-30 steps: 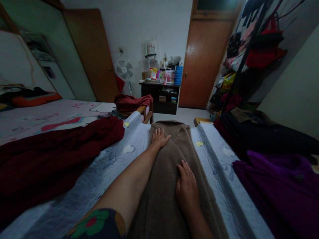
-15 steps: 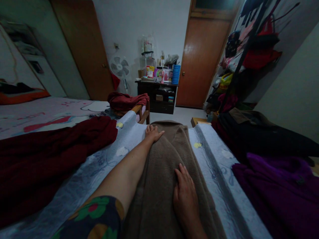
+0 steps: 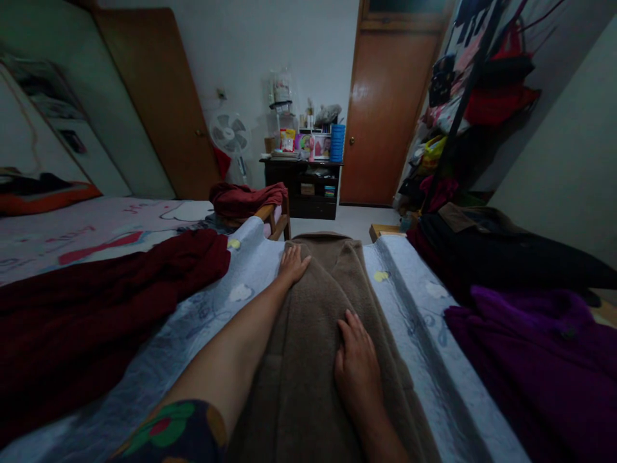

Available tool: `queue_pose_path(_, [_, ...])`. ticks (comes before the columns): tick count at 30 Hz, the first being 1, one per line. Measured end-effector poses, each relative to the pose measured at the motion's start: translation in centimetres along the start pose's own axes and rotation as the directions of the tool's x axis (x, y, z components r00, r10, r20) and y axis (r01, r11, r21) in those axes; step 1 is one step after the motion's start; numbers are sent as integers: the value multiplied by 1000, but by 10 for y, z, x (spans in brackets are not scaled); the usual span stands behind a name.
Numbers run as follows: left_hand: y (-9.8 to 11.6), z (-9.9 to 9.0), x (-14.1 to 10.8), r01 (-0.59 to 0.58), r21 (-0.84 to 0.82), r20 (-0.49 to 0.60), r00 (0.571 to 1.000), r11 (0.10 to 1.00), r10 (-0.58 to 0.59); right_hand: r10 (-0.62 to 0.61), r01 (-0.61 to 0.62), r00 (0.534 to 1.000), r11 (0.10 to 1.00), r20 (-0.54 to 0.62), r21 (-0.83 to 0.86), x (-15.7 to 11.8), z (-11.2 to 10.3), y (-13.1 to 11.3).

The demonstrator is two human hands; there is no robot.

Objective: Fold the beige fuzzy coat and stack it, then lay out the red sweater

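Observation:
A brown coat (image 3: 308, 347) lies lengthwise in front of me, folded narrow, with its collar at the far end. Near that collar, my left hand (image 3: 293, 263) rests flat on the coat's left edge, fingers stretched out. Closer to me, my right hand (image 3: 357, 363) lies palm down on the right half of the coat, its fingers extended. Neither hand grips the cloth. Under the coat is a light blue patterned bed cover (image 3: 409, 289). The coat's near end runs out of view at the bottom.
A dark red garment (image 3: 144, 289) lies on the left. Folded purple clothing (image 3: 530, 366) and a dark garment (image 3: 501, 257) lie on the right. Beyond the bed stand a fan (image 3: 230, 134), a black cabinet (image 3: 299, 206) and a wooden door (image 3: 385, 116).
Both hands stay at nearly the same places on the coat. The view has shifted slightly, and the coat looks unchanged.

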State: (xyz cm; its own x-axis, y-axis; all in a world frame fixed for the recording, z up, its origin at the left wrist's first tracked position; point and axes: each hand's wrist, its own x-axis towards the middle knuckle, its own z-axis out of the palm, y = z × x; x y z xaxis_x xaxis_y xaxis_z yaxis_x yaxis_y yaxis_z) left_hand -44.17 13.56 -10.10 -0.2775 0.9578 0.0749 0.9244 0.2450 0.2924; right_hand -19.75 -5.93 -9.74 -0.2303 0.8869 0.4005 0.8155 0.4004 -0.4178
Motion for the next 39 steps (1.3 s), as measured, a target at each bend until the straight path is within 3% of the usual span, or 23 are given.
queue_pose_path(8, [-5, -8, -45, -25, 33, 174, 985, 999, 19, 21, -22, 999, 1000, 43, 13, 3, -6, -4])
queue_pose_path(14, [0, -25, -88, -69, 50, 319, 946, 996, 50, 27, -29, 998, 999, 59, 28, 5, -8, -5])
queue_pose_path(22, [9, -43, -165, -109, 65, 362, 929, 992, 78, 18, -21, 996, 999, 85, 40, 5, -9, -3])
queue_pose_path(29, [8, -37, -209, -121, 115, 276, 957, 986, 85, 24, -28, 995, 999, 94, 41, 6, -10, -3])
queue_pose_path(35, [10, -23, -240, -136, 216, -32, 989, 967, 146, 4, -8, 997, 999, 74, 53, 6, -6, 0])
queue_pose_path(39, [12, -27, -255, -167, 227, -101, 976, 959, 194, -13, 11, 999, 999, 52, 46, 5, -4, 1])
